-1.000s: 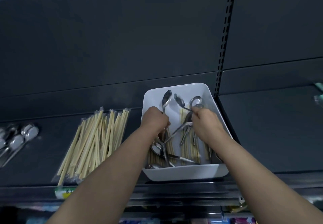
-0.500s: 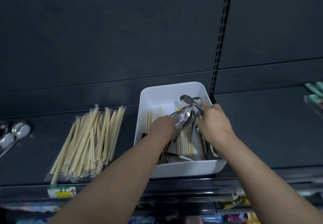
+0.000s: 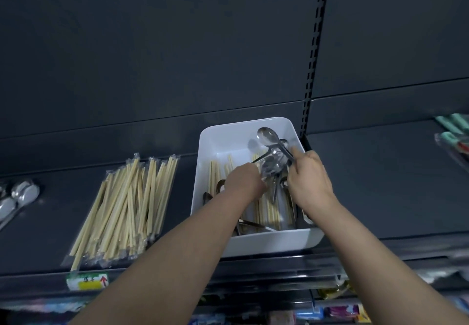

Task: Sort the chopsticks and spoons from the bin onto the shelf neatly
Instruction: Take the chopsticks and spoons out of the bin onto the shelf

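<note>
A white bin (image 3: pixel 223 137) stands on the dark shelf (image 3: pixel 50 223) and holds loose wrapped chopsticks (image 3: pixel 269 213) and metal spoons. Both my hands are inside it. My left hand (image 3: pixel 245 181) grips a bunch of wrapped spoons (image 3: pixel 270 168). My right hand (image 3: pixel 308 178) holds several spoon handles, with one spoon bowl (image 3: pixel 266 135) sticking up toward the bin's back wall. More spoons (image 3: pixel 210 197) lie at the bin's left side. A pile of wrapped chopsticks (image 3: pixel 129 208) lies on the shelf left of the bin. Sorted spoons (image 3: pixel 17 200) lie at the far left.
A slotted upright (image 3: pixel 314 53) runs down the dark back panel just right of the bin. Packaged items with green handles (image 3: pixel 454 134) sit at the right edge of the shelf. A yellow price label (image 3: pixel 87 281) is on the shelf's front rail. Goods show on a lower shelf.
My left hand moved right and gathered spoons toward my right hand. Both hands have lifted the spoons into a bunch at the bin's back right. The view shifted slightly.
</note>
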Demonstrator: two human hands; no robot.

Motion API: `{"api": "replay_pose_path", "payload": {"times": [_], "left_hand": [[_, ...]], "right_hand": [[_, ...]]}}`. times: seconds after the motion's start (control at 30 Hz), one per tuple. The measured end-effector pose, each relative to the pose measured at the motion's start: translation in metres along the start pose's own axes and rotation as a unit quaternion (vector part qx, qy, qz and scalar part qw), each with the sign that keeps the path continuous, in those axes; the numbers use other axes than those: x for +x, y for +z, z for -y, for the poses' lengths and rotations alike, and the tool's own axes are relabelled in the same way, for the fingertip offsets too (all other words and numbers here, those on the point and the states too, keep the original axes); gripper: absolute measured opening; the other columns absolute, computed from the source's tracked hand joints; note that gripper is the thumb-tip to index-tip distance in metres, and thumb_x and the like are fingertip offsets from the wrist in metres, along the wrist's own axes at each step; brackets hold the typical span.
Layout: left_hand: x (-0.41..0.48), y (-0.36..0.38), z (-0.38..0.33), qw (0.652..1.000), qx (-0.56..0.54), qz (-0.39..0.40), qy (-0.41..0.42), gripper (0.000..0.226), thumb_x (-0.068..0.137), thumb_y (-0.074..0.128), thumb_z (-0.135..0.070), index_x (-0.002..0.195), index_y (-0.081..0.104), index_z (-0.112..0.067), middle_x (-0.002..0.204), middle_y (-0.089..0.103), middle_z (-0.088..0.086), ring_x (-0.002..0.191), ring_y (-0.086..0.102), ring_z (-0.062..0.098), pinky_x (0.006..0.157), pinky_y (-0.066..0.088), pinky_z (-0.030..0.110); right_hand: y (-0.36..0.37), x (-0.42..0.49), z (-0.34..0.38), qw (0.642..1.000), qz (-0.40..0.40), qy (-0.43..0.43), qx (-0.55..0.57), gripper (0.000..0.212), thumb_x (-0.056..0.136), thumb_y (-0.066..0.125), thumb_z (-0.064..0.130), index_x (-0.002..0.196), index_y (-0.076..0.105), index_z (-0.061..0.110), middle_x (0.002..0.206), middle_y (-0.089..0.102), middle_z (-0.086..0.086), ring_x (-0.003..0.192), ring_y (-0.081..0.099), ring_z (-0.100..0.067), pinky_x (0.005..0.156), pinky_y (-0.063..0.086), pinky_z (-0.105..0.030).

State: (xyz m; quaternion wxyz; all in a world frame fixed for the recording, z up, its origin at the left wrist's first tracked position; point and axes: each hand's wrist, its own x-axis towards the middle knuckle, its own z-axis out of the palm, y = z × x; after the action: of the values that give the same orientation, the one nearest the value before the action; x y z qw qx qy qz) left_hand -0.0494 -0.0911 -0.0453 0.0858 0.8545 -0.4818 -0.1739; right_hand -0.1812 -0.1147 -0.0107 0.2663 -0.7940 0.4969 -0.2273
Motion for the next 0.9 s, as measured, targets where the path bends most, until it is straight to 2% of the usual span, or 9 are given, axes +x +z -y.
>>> {"api": "replay_pose_path", "payload": {"times": [0.17,0.27,0.33,0.43,0.53,0.63,0.77,0.83,0.9], "left_hand": [[0.004,0.006,0.0,0.999,0.039,-0.027,0.004,0.013,0.084,0.064,-0.018,0.088,0.052,-0.016,0.086,0.059,0.002,0.087,0.06,0.025,0.065,0.042,0.029],[0.007,0.005,0.002,0.996,0.082,-0.04,0.003,0.036,0.082,0.068,-0.035,0.11,0.056,-0.015,0.113,0.054,0.008,0.108,0.052,0.029,0.076,0.043,0.034],[0.01,0.005,0.002,0.995,0.089,-0.043,0.006,0.042,0.082,0.068,-0.04,0.112,0.055,-0.013,0.116,0.051,0.011,0.113,0.046,0.032,0.084,0.043,0.037],[0.011,0.002,0.002,0.998,0.054,-0.016,0.01,0.025,0.082,0.068,-0.031,0.089,0.051,-0.015,0.101,0.063,0.009,0.091,0.056,0.028,0.073,0.043,0.032],[0.01,-0.001,0.003,1.0,0.011,0.012,-0.024,0.028,0.082,0.07,-0.028,0.088,0.046,-0.014,0.085,0.055,0.003,0.078,0.052,0.023,0.066,0.041,0.03],[0.009,-0.005,0.002,0.998,0.004,0.049,-0.033,0.015,0.088,0.06,-0.019,0.081,0.05,-0.01,0.086,0.055,0.007,0.079,0.055,0.024,0.066,0.043,0.03],[0.006,-0.023,0.003,0.991,-0.103,0.05,-0.065,0.017,0.095,0.049,-0.017,0.084,0.056,-0.005,0.1,0.066,0.014,0.092,0.065,0.032,0.073,0.05,0.035],[0.002,-0.034,0.007,0.977,-0.187,0.06,-0.085,0.02,0.096,0.047,-0.011,0.078,0.053,-0.005,0.101,0.069,0.019,0.081,0.067,0.032,0.065,0.052,0.036],[-0.005,-0.047,0.016,0.967,-0.237,0.035,-0.081,0.024,0.097,0.045,-0.015,0.076,0.051,-0.008,0.094,0.069,0.019,0.067,0.058,0.028,0.06,0.046,0.032]], "right_hand": [[-0.003,-0.004,-0.005,0.999,-0.011,-0.012,0.027,0.049,0.094,0.032,0.001,0.14,0.045,0.015,0.097,0.04,-0.007,0.083,0.047,-0.026,0.065,0.034,-0.028],[-0.002,-0.002,-0.006,0.999,-0.019,-0.004,0.037,0.051,0.093,0.033,0.001,0.14,0.045,0.015,0.098,0.04,-0.006,0.093,0.051,-0.028,0.066,0.033,-0.027],[-0.001,-0.001,-0.005,0.999,-0.019,0.0,0.037,0.052,0.093,0.033,0.002,0.142,0.043,0.018,0.099,0.04,-0.005,0.092,0.051,-0.028,0.067,0.033,-0.027],[0.003,0.0,-0.004,0.999,-0.006,-0.001,0.042,0.054,0.092,0.031,0.001,0.141,0.044,0.019,0.098,0.04,-0.006,0.082,0.046,-0.024,0.066,0.035,-0.027],[0.008,0.001,-0.006,0.998,0.007,0.014,0.066,0.056,0.092,0.031,0.0,0.143,0.043,0.02,0.104,0.043,-0.008,0.091,0.054,-0.03,0.073,0.046,-0.032],[0.012,0.005,-0.01,0.995,0.013,0.035,0.096,0.057,0.092,0.031,0.001,0.145,0.041,0.021,0.11,0.047,-0.012,0.092,0.056,-0.031,0.076,0.05,-0.036],[0.019,0.018,-0.006,0.99,-0.008,0.014,0.141,0.047,0.087,0.032,0.006,0.125,0.057,0.019,0.088,0.049,-0.009,0.067,0.048,-0.025,0.062,0.038,-0.026],[0.023,0.027,0.004,0.987,-0.025,0.007,0.159,0.044,0.083,0.031,0.011,0.116,0.06,0.015,0.088,0.054,-0.012,0.07,0.051,-0.027,0.063,0.041,-0.028],[0.029,0.033,0.02,0.986,-0.03,0.002,0.166,0.048,0.085,0.031,0.014,0.125,0.057,0.013,0.1,0.059,-0.017,0.081,0.054,-0.027,0.072,0.048,-0.034]]}}
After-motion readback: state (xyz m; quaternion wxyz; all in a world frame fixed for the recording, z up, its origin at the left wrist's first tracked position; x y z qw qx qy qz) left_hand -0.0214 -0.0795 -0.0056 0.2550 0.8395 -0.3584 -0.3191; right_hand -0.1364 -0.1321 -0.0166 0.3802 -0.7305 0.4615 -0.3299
